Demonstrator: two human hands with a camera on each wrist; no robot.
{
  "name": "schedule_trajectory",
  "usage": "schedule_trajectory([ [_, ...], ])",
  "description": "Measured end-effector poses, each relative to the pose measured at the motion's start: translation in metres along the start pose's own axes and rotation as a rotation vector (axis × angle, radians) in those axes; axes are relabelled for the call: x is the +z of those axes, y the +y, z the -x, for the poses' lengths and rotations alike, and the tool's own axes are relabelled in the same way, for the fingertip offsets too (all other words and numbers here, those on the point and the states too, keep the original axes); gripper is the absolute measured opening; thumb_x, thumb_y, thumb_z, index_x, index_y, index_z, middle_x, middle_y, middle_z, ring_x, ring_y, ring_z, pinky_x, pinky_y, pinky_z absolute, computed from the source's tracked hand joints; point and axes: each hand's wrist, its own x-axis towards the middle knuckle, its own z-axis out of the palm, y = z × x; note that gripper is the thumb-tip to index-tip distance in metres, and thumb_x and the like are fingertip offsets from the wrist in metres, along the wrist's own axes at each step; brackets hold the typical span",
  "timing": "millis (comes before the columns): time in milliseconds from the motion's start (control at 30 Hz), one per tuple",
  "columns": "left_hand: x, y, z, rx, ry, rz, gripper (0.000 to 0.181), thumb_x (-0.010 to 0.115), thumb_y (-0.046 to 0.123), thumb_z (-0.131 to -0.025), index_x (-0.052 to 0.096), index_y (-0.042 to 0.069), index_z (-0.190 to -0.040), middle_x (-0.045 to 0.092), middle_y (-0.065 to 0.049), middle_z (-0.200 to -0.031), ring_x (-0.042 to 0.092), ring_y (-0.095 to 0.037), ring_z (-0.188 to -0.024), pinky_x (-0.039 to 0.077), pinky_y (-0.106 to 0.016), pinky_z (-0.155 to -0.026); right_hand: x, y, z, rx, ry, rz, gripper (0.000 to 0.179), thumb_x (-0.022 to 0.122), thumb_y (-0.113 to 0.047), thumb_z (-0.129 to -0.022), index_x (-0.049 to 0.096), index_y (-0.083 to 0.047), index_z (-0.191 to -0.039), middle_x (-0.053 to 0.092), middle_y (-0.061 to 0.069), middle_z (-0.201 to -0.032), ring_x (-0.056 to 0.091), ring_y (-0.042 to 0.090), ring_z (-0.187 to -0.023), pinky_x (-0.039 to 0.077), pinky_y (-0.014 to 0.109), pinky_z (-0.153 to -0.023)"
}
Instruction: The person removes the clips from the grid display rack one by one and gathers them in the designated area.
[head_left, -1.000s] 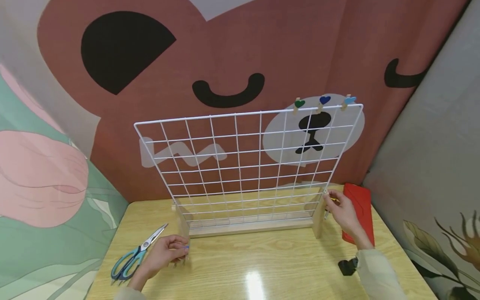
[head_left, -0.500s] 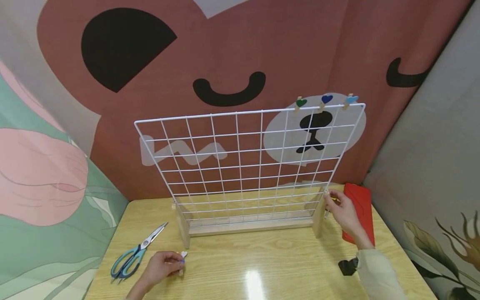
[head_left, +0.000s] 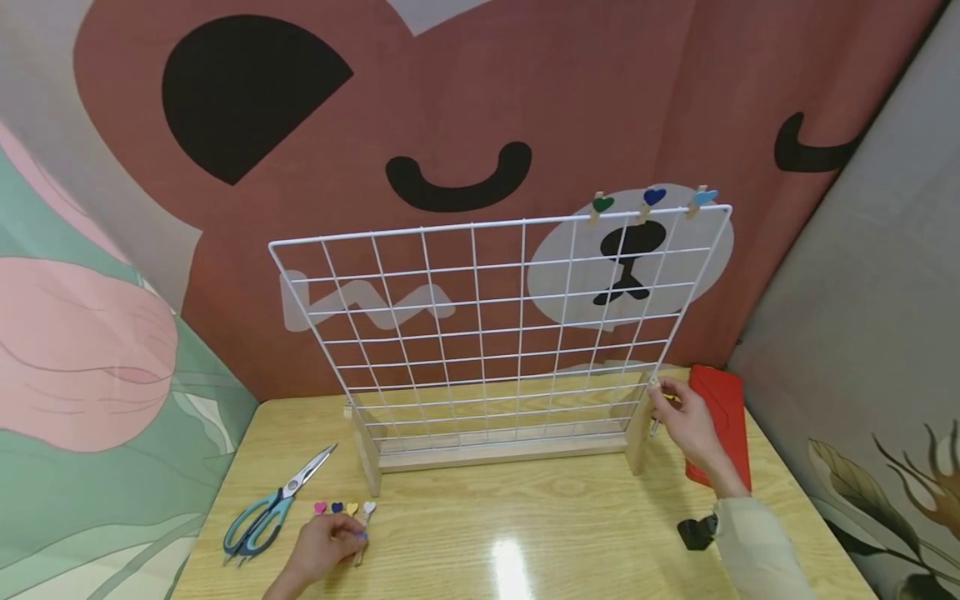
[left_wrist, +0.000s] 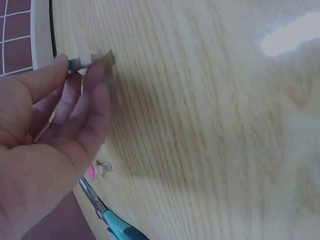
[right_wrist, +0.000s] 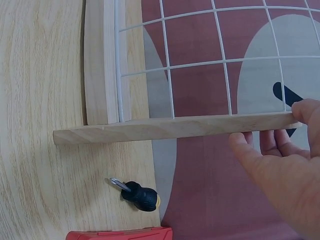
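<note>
Left hand [head_left: 322, 546]: pinching a clip [left_wrist: 86, 60], showing a blue part, between thumb and fingers, lower left of the head view
Right hand [head_left: 686, 423]: gripping the upper end of the right post [head_left: 639, 437], right of centre, well apart from the left hand
Grid [head_left: 521, 297]: rising in white wire through the middle, standing in a wooden base [head_left: 510, 456]
Green clip [head_left: 602, 204], navy clip [head_left: 654, 197], light blue clip [head_left: 703, 197]: sitting along the top wire, upper right
Pink heart [head_left: 320, 507], blue heart [head_left: 337, 507], yellow heart [head_left: 352, 508], white heart [head_left: 369, 507]: lying in a row, touching or just beside the left hand; cannot tell which
Scissors [head_left: 276, 508]: lying lower left, pointing up and right
Screwdriver [right_wrist: 141, 197]: lying lower left of centre in the right wrist view, near the red case [head_left: 722, 417]
Table [head_left: 442, 542]: spreading wood-grained across the bottom, reflecting light at bottom centre
Curtain [head_left: 465, 92]: hanging reddish-brown across the top, bearing cartoon shapes
</note>
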Motion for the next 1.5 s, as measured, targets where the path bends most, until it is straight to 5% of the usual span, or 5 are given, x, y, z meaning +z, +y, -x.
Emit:
schedule_trajectory([
  [267,0.008,-0.001,-0.001,-0.083,0.074,-0.051,0.010,0.077,0.002,-0.076,0.068,-0.001,-0.081,0.066,-0.002,-0.068,0.059,-0.010,-0.056,0.047,-0.021,-0.049,0.000,0.000,-0.001,0.004,0.006,0.006,0.048,0.046,-0.025,-0.102,0.042,0.012,-0.132,0.052,0.029,-0.120,0.057,0.034,-0.106,0.054,0.025,-0.078],
  [733,0.015,0.002,-0.003,-0.176,0.171,-0.101,0.012,0.078,0.002,-0.074,0.067,0.002,-0.076,0.065,-0.001,-0.064,0.061,-0.012,-0.055,0.047,-0.021,-0.049,0.000,-0.004,0.000,-0.007,0.011,-0.004,0.048,0.047,-0.027,-0.102,0.044,0.013,-0.130,0.053,0.029,-0.118,0.059,0.017,-0.098,0.050,0.014,-0.074],
  [900,0.015,0.002,-0.002,-0.164,0.173,-0.166,0.012,0.079,0.006,-0.076,0.068,0.004,-0.076,0.065,0.002,-0.066,0.059,-0.009,-0.057,0.045,-0.021,-0.051,-0.001,-0.003,-0.001,-0.023,0.029,-0.006,0.045,0.048,-0.025,-0.102,0.047,0.013,-0.126,0.055,0.028,-0.115,0.056,-0.001,-0.090,0.051,0.017,-0.074],
  [1167,0.014,0.002,-0.002,-0.152,0.158,-0.166,0.012,0.079,0.008,-0.077,0.068,0.003,-0.078,0.064,0.003,-0.066,0.058,-0.009,-0.058,0.045,-0.021,-0.052,-0.002,-0.004,0.002,-0.018,0.005,0.012,0.049,0.046,-0.027,-0.102,0.044,0.013,-0.130,0.052,0.029,-0.120,0.057,0.009,-0.097,0.053,0.024,-0.078],
  [1500,0.008,-0.001,0.000,-0.174,0.133,-0.177,0.015,0.080,0.013,-0.076,0.067,0.006,-0.078,0.061,0.004,-0.068,0.056,-0.009,-0.061,0.045,-0.021,-0.054,-0.001,-0.002,0.002,-0.012,0.005,-0.011,0.048,0.047,-0.027,-0.102,0.044,0.013,-0.129,0.052,0.028,-0.120,0.053,-0.003,-0.093,0.051,0.018,-0.076],
])
